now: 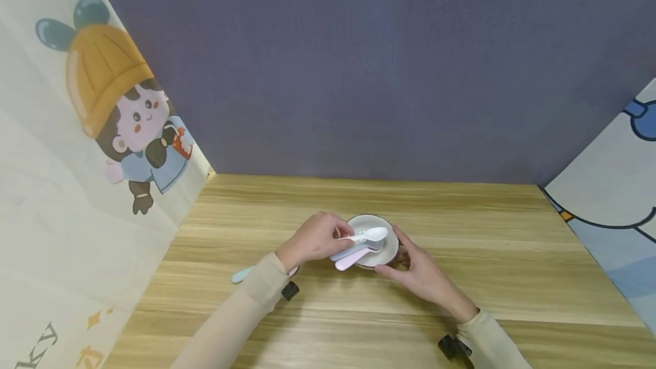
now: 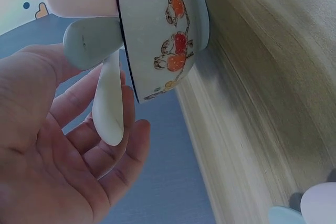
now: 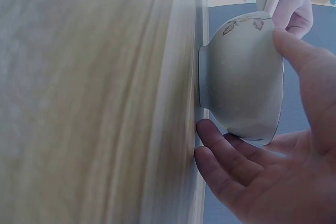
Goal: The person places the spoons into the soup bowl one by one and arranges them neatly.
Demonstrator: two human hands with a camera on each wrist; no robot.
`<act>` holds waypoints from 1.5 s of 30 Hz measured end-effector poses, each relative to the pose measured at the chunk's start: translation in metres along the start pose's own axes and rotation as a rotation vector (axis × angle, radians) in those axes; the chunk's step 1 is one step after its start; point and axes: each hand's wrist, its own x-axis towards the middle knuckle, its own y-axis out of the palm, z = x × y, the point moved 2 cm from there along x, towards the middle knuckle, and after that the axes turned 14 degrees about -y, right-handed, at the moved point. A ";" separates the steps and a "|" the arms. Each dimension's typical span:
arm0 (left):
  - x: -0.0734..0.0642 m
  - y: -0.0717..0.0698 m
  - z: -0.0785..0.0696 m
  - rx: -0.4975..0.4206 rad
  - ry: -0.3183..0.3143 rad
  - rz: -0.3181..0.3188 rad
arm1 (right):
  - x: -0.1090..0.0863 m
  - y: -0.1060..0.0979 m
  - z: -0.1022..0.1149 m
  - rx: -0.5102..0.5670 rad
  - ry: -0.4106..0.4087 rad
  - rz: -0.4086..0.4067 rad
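A white bowl (image 1: 365, 223) with a dark rim and painted red fruit stands upright on the table. My left hand (image 1: 319, 238) pinches a white spoon (image 1: 376, 234) by its handle, the spoon's head over the bowl. Beneath it, a grey-blue spoon (image 2: 93, 42) and a pink spoon (image 1: 351, 259) lean in the bowl, their handles jutting over the rim towards the left hand. My right hand (image 1: 422, 272) holds the bowl from the right, thumb at the rim and fingers along its side and near its foot.
A turquoise handle (image 1: 242, 275) lies on the wooden table (image 1: 461, 215) at the left, partly hidden under the left sleeve. Beside it shows a pale pink rounded end (image 2: 321, 204). A dark blue-grey panel (image 1: 379, 73) rises behind the table, with printed cartoon panels on both sides.
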 end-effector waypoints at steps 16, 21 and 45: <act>0.005 0.005 0.000 0.024 0.018 0.001 | 0.000 0.001 -0.001 0.002 -0.001 0.000; 0.005 0.006 0.000 0.014 0.006 0.014 | 0.000 0.001 -0.001 0.001 -0.011 0.002; 0.007 0.008 -0.004 0.002 -0.010 0.023 | 0.001 0.001 -0.005 -0.009 0.002 0.004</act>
